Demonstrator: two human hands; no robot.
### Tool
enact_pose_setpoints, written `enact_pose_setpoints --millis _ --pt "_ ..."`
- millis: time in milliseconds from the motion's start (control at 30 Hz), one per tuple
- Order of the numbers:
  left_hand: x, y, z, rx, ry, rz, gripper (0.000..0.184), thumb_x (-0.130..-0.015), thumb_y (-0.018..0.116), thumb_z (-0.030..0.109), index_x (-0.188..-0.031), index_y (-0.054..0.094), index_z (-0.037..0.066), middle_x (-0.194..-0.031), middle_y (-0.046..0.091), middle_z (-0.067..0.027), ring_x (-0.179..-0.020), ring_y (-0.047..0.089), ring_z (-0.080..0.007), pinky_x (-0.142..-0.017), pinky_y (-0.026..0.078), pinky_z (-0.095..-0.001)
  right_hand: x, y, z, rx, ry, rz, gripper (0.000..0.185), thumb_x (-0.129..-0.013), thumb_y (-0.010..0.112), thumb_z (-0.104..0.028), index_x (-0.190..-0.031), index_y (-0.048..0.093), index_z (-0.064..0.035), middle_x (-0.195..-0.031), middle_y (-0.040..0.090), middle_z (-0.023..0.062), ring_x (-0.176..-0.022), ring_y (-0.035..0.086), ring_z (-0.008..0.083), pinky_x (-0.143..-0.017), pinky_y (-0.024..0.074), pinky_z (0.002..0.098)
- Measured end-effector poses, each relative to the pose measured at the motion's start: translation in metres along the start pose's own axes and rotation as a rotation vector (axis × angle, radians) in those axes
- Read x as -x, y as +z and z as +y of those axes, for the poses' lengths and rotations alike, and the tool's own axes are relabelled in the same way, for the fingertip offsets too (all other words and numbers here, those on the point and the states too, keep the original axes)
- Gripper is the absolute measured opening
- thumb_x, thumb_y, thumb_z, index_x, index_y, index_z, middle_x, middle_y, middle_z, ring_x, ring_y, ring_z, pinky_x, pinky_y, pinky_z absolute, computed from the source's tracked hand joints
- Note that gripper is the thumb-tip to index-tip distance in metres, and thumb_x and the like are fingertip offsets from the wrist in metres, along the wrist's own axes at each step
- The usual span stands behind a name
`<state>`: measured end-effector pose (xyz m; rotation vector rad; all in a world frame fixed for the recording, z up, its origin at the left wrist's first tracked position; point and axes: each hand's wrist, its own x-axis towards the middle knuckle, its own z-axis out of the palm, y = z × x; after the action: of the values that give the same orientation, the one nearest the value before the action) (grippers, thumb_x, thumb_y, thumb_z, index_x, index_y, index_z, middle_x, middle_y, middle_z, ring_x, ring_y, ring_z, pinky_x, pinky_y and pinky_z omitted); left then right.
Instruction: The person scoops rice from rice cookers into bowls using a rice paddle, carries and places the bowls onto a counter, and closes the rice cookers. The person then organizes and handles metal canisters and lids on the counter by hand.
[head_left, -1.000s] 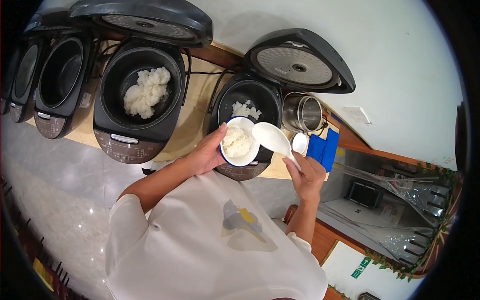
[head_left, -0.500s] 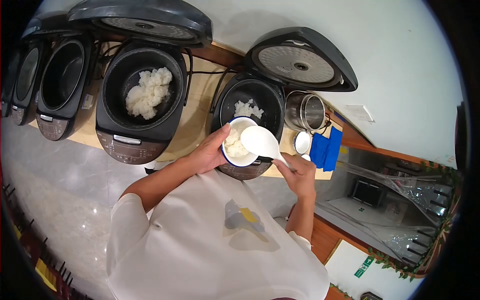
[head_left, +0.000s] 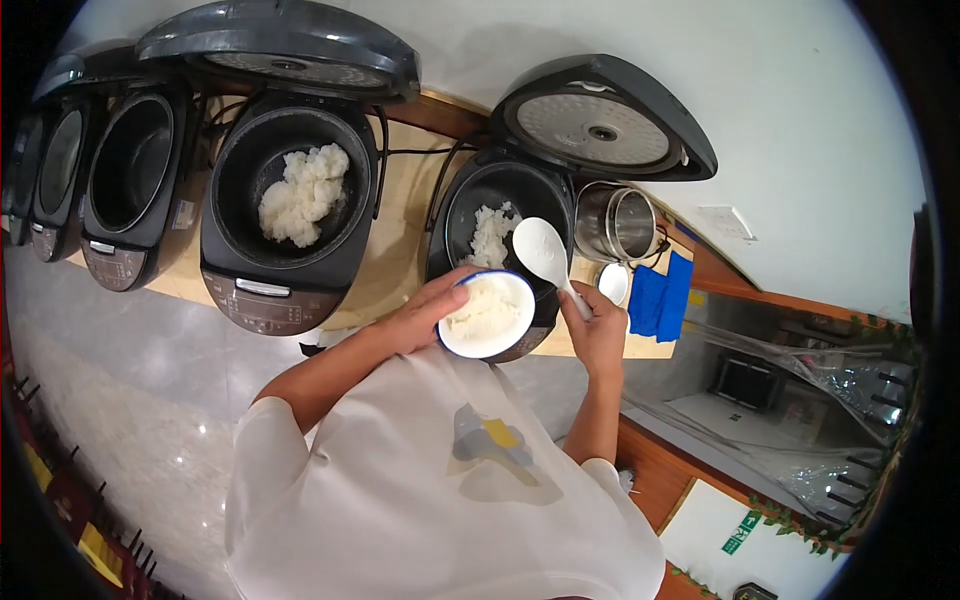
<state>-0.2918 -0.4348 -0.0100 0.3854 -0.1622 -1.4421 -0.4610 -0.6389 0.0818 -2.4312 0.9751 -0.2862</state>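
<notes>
My left hand [head_left: 425, 315] grips a white bowl [head_left: 525, 318] with a blue rim, thumb over its edge. White rice [head_left: 486, 309] lies inside the bowl, which is tilted. In my right hand [head_left: 597, 330] is the handle of a white rice paddle [head_left: 541, 250], its broad head over the right-hand rice cooker [head_left: 447, 235]. That cooker's lid [head_left: 602, 118] stands up, and a smaller heap of rice [head_left: 492, 232] rests in its pot. The bowl covers part of the cooker's front.
Left of it, another open rice cooker [head_left: 225, 262] holds a larger rice clump [head_left: 304, 195]. Further open cookers [head_left: 130, 165] line the wooden table [head_left: 395, 215]. On the right are a metal pot [head_left: 632, 225], a small white bowl [head_left: 612, 284] and blue cloths [head_left: 660, 300].
The paddle has moved from over the bowl up towards the cooker's pot. My left hand has lowered the bowl slightly and tilted it. The view has shifted a little.
</notes>
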Motion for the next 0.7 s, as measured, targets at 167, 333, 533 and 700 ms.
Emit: enact_pose_setpoints --millis 167,333,533,700 --pt "0.003 0.003 0.002 -0.282 0.05 -0.121 0.059 -0.105 0.053 0.038 -0.15 0.039 0.001 -0.142 0.054 -0.0118 -0.131 0.052 -0.0182 -0.111 0.041 -0.0337 -0.002 0.003 0.0 0.152 0.072 0.002 0.027 -0.089 0.078 -0.02 -0.104 0.075 0.0013 -0.084 0.075 0.0209 -0.073 0.075 0.0262 -0.066 0.0559 0.0334" --pt "0.003 0.009 0.004 -0.315 0.058 -0.125 0.062 -0.103 0.055 0.039 -0.15 0.04 0.001 -0.14 0.054 -0.0118 -0.13 0.052 -0.0183 -0.11 0.041 -0.0338 -0.003 0.008 0.001 0.169 0.081 -0.019 0.026 -0.088 0.076 -0.02 -0.105 0.073 -0.0001 -0.087 0.073 0.0233 -0.077 0.072 0.0387 -0.068 0.0557 0.0421" --pt "0.005 0.01 0.007 -0.454 0.057 -0.134 0.067 -0.1 0.059 0.042 -0.15 0.039 0.002 -0.139 0.055 -0.0123 -0.131 0.052 -0.0206 -0.111 0.04 -0.035 -0.007 0.014 0.002 0.25 0.049 0.016 0.024 -0.089 0.075 -0.02 -0.104 0.073 -0.0022 -0.087 0.074 0.0216 -0.077 0.072 0.038 -0.069 0.056 0.0422" --pt "0.006 0.014 0.012 -0.534 -0.006 -0.137 0.088 -0.094 0.06 0.06 -0.152 0.032 0.0 -0.142 0.053 -0.0148 -0.134 0.051 -0.0228 -0.112 0.04 -0.0369 -0.023 0.013 -0.007 0.399 -0.023 0.023 0.021 -0.088 0.074 -0.019 -0.103 0.074 -0.0045 -0.09 0.073 0.0179 -0.079 0.07 0.0396 -0.069 0.0552 0.0458"
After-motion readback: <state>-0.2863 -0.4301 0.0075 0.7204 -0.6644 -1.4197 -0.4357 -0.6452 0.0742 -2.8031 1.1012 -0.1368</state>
